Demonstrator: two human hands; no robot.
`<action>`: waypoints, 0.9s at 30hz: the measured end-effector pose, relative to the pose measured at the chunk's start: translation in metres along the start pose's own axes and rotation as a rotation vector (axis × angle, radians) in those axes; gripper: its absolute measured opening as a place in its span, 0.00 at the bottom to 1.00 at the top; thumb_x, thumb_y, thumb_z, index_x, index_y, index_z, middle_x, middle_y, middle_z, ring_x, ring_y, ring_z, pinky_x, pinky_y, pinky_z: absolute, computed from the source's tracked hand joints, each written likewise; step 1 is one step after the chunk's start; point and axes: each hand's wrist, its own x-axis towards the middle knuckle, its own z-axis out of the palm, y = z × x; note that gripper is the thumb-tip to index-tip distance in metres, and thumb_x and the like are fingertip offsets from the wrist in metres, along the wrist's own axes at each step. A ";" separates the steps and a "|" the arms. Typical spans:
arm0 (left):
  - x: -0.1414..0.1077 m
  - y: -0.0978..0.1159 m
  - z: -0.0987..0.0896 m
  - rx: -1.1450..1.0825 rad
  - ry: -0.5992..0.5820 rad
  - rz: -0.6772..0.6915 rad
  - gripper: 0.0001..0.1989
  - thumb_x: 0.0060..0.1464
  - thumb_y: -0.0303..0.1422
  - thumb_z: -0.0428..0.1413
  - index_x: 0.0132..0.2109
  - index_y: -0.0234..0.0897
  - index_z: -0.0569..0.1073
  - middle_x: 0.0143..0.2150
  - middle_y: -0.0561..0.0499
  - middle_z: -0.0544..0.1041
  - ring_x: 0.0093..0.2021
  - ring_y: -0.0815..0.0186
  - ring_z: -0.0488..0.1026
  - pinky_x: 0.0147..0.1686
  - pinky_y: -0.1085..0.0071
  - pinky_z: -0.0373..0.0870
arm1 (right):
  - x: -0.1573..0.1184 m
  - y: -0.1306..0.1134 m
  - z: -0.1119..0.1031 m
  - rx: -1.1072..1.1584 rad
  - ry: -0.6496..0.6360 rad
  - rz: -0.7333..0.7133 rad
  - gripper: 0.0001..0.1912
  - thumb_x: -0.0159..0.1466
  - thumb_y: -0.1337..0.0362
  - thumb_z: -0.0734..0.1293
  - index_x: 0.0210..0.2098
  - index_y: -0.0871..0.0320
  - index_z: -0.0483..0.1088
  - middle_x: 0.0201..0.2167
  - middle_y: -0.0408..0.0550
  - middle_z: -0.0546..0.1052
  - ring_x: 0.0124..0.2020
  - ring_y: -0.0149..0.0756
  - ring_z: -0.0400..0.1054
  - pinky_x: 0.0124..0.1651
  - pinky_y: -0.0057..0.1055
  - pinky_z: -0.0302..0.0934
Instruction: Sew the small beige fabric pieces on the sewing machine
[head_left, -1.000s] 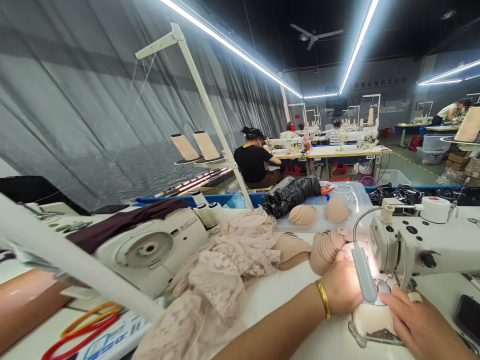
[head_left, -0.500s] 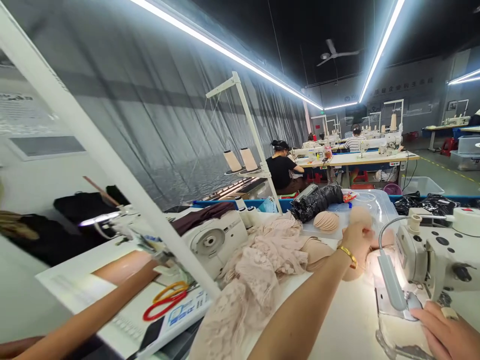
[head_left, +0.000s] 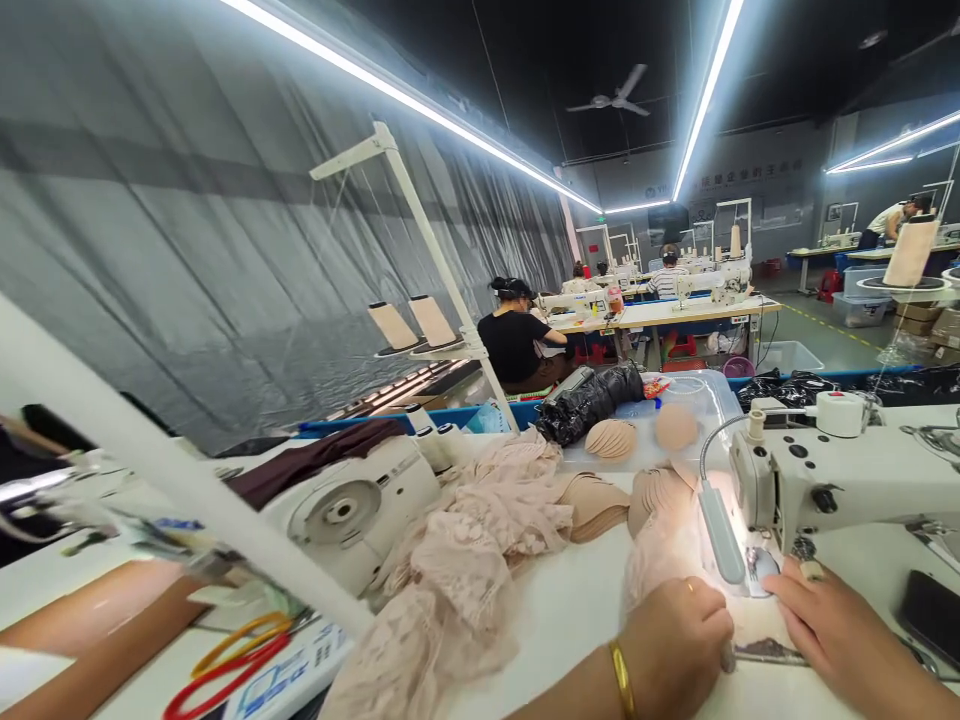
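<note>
A white sewing machine point(head_left: 847, 470) stands at the right, its small grey lamp point(head_left: 721, 532) lighting the needle area. My left hand point(head_left: 671, 640), with a gold bracelet, is curled at the left front of the lit area; what its closed fingers hold is hidden. My right hand point(head_left: 832, 620) rests right of the needle, fingertips by the presser foot, on pale fabric. Light pink fabric point(head_left: 652, 555) lies behind my left hand. Stacks of beige pads point(head_left: 594, 507) and a round beige pad point(head_left: 676, 427) lie farther back. Crumpled lace point(head_left: 457, 560) spreads left of the hands.
A white thread-stand pole point(head_left: 187, 480) crosses the left side. Red and orange scissors point(head_left: 225, 665) lie near another person's arm point(head_left: 127, 650). A black plastic bundle point(head_left: 592, 402) sits on a clear bin lid. Farther off, a person in black point(head_left: 514, 335) sits at a table.
My left hand has come back from the round pad to the front of the needle area; the pad now lies on the clear lid. The view has swung right. My right hand stays by the presser foot.
</note>
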 end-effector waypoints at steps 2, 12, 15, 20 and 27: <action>0.004 0.006 0.014 0.011 -0.023 -0.043 0.08 0.54 0.25 0.58 0.36 0.40 0.67 0.34 0.51 0.77 0.31 0.63 0.70 0.31 0.65 0.65 | 0.000 -0.003 0.000 0.005 -0.013 0.030 0.17 0.75 0.68 0.54 0.47 0.52 0.73 0.42 0.55 0.80 0.39 0.48 0.75 0.38 0.41 0.69; 0.044 0.012 0.026 -0.484 0.079 -0.473 0.09 0.65 0.25 0.50 0.37 0.42 0.69 0.33 0.51 0.75 0.31 0.64 0.70 0.33 0.69 0.68 | -0.001 -0.003 -0.005 0.100 -0.083 0.060 0.17 0.77 0.66 0.54 0.52 0.50 0.73 0.40 0.51 0.76 0.40 0.47 0.73 0.41 0.43 0.69; 0.046 0.020 0.030 -0.584 0.119 -0.662 0.09 0.68 0.28 0.48 0.41 0.43 0.72 0.32 0.52 0.76 0.29 0.64 0.70 0.31 0.69 0.69 | -0.003 -0.001 -0.002 0.102 -0.081 0.061 0.17 0.77 0.65 0.54 0.51 0.50 0.73 0.39 0.51 0.76 0.39 0.47 0.74 0.39 0.42 0.70; 0.055 0.021 0.029 -0.702 0.163 -0.833 0.06 0.66 0.31 0.51 0.41 0.43 0.73 0.32 0.53 0.78 0.30 0.64 0.72 0.34 0.68 0.73 | -0.002 0.006 0.001 0.108 -0.047 0.024 0.16 0.77 0.64 0.56 0.53 0.49 0.74 0.41 0.50 0.78 0.37 0.43 0.76 0.39 0.39 0.71; 0.070 0.027 0.028 -0.703 0.087 -0.903 0.02 0.61 0.32 0.57 0.38 0.42 0.75 0.35 0.47 0.83 0.32 0.61 0.77 0.33 0.65 0.76 | -0.011 0.022 0.003 0.095 0.158 -0.072 0.14 0.76 0.60 0.61 0.54 0.43 0.77 0.43 0.48 0.84 0.41 0.49 0.81 0.39 0.41 0.77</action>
